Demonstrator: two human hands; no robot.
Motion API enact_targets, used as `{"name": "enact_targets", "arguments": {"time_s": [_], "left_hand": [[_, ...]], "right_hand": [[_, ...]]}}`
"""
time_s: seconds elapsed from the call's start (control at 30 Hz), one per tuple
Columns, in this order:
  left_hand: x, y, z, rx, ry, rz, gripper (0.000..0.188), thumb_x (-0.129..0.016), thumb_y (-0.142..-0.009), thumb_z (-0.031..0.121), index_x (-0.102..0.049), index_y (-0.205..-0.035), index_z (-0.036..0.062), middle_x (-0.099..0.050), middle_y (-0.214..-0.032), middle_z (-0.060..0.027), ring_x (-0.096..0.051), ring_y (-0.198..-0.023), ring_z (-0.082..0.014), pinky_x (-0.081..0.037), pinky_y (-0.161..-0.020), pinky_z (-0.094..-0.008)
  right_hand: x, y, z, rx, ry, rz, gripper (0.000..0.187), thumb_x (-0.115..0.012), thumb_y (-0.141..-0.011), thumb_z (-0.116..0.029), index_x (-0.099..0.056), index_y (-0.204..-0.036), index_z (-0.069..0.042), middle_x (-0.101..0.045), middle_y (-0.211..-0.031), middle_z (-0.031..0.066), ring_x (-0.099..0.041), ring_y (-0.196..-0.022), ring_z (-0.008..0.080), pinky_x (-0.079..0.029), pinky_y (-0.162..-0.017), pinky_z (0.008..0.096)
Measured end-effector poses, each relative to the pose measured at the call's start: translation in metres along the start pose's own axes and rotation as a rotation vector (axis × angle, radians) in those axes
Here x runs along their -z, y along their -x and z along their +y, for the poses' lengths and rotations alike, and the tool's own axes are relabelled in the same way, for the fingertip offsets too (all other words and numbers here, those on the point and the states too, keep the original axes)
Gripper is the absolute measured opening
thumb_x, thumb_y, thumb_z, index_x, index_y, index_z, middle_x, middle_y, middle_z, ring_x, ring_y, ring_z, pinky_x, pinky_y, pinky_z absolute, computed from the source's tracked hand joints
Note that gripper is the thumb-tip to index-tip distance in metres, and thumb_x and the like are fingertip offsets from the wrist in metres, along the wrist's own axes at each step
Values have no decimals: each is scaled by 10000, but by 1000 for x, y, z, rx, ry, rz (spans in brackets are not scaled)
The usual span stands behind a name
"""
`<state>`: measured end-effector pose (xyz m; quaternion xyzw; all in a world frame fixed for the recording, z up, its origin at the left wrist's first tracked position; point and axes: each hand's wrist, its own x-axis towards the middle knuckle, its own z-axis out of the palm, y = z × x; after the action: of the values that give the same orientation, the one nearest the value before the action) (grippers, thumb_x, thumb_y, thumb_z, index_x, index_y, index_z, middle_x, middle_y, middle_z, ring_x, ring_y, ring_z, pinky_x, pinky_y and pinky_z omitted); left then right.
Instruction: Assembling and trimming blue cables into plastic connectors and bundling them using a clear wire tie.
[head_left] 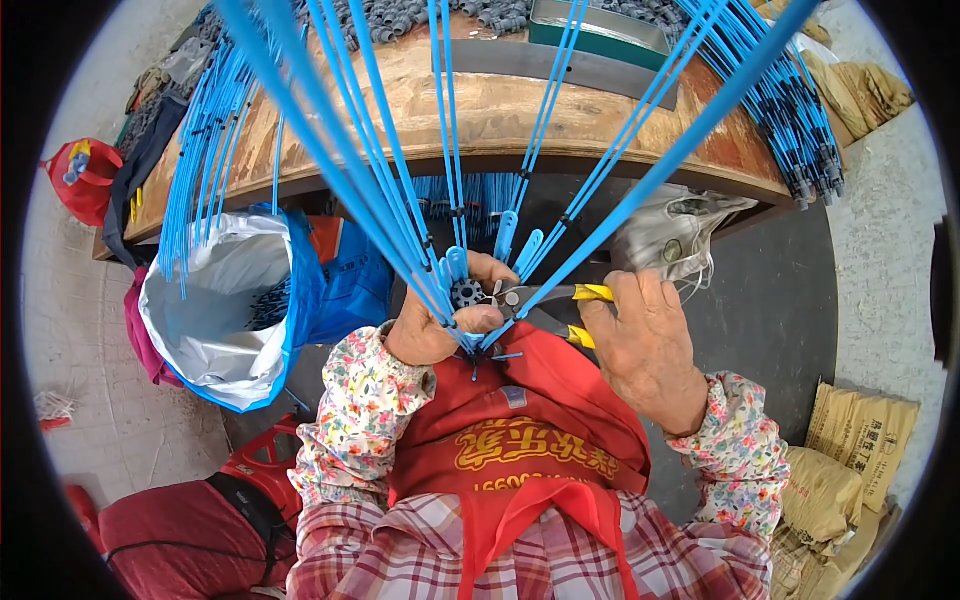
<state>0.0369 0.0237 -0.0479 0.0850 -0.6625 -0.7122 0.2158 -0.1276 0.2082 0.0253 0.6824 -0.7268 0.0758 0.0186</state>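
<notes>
Left hand (425, 332) pinches a dark round hub (466, 294) between thumb and curled fingers, in front of the chest, just above the red apron (520, 400). Hub has a ring of holes in its face. Blue rods (645, 178) fan up and out around it; their lower ends bunch at the left hand, and several reach past the top edge of view. Small black pieces sit on some of the rods. Flat light-blue tabs (506, 236) stand up just beyond the hub.

Right hand (650, 345) is closed around the yellow-sleeved handles of the pliers (512, 299). Handles stand apart; the head points left at the hub, by the left thumb. Can't tell whether the tips bite on anything, too small and partly hidden.

Both forearms in floral sleeves (365, 420).

Around: wooden desk (500, 122) ahead, carrying a heap of grey fittings (390, 18) and a green box (600, 35) along the far side. Loose rod bundle (215, 130) hangs over its left end, a denser bundle with dark connectors (805, 150) over its right. Blue bag with silvery lining (205, 285) stands open at left, dark bits inside. Red stool (262, 452) lower left, brown sacks (860, 440) lower right, whitish plastic bag (670, 235) under the desk's right side.
</notes>
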Motion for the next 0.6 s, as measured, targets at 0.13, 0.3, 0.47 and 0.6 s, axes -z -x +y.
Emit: {"name": "enact_targets", "arguments": {"time_s": [0.13, 0.3, 0.47, 0.6], "left_hand": [[1, 2, 7, 115, 119, -50, 411, -768, -752, 228, -610, -1039, -20, -628, -895, -54, -581, -817, -130, -471, -746, -273], [-5, 0, 12, 88, 146, -104, 423, -779, -739, 217, -613, -1051, -16, -628, -887, -55, -581, -823, -124, -466, -743, -267], [-2, -6, 21, 106, 144, -269, 417, -775, -739, 202, -614, -1058, -12, -626, -859, -64, -582, -820, -134, -463, -736, -280], [0, -7, 17, 17, 18, -372, 374, -767, -746, 203, -623, -1018, -9, -622, -839, -72, -584, -807, -145, -460, -729, -292]], "right_hand": [[5, 0, 16, 137, -187, -30, 242, -655, -686, -114, -577, -892, -11, -520, -925, 150, -522, -829, 305, -413, -703, 388], [3, 0, 24, 115, -593, -213, 244, -726, -692, -95, -543, -825, -4, -562, -774, 121, -576, -663, 266, -460, -602, 349], [-25, 4, 24, -114, -1457, -876, 341, -801, -678, -120, -527, -842, -2, -581, -671, 80, -576, -535, 172, -454, -489, 298], [-47, 17, 14, -162, -1875, -1081, 412, -799, -671, -99, -504, -942, -3, -591, -703, 77, -579, -551, 144, -454, -494, 289]]}}
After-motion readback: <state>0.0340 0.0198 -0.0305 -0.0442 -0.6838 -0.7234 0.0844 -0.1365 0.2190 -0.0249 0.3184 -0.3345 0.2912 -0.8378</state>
